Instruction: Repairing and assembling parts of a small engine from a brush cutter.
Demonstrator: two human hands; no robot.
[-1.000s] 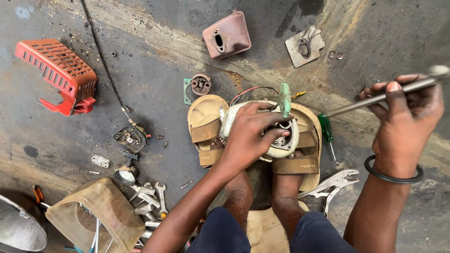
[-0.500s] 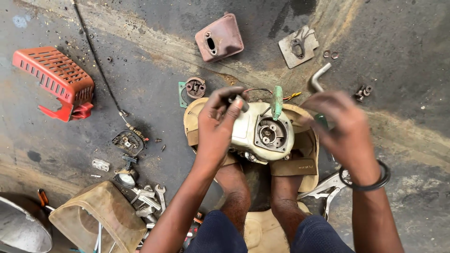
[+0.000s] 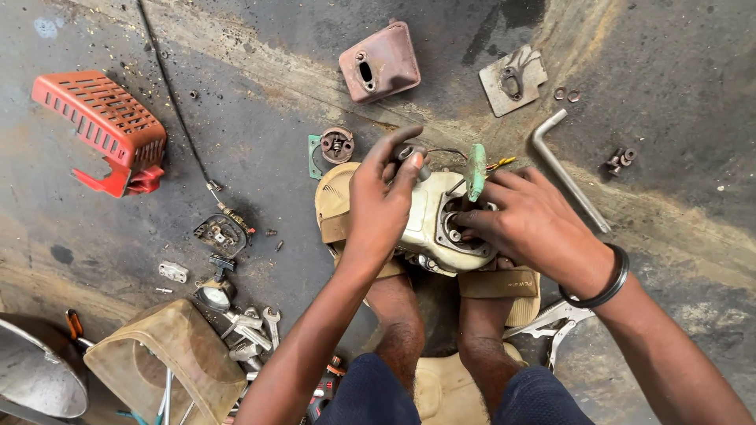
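A pale, grimy small-engine casing (image 3: 429,224) sits propped on my sandalled feet (image 3: 504,283), both my hands working on it over an oil-stained concrete floor (image 3: 669,181). My left hand (image 3: 382,201) lies across the casing's left side, fingers curled, thumb and forefinger pinching a small dark cylindrical part (image 3: 412,154) at its top edge. My right hand (image 3: 531,228), a black ring bracelet (image 3: 602,287) on the wrist, rests on the casing's right side with its fingertips pressed into the round opening (image 3: 465,236); I cannot tell whether it grips anything there. A green plastic piece (image 3: 476,171) stands upright just beyond my right fingers, thin wires trailing from it.

Beyond my right hand lies a bent grey metal wrench (image 3: 563,169), with a flat metal plate (image 3: 513,79) and two small washers (image 3: 566,95) farther out, and a cluster of small nuts (image 3: 619,161) off to the right. Beyond my left hand sit a round rusty part on a green gasket (image 3: 332,146) and, farther on, a dull pink metal muffler box (image 3: 380,63). Well to the left of my left hand are a slotted orange plastic cover (image 3: 98,126), a black cable (image 3: 177,118) and a small carburettor (image 3: 222,234). Nearer me on that side, spanners (image 3: 256,327) lie beside a worn tan canvas bag (image 3: 169,362) and a silver metal bowl (image 3: 35,374).
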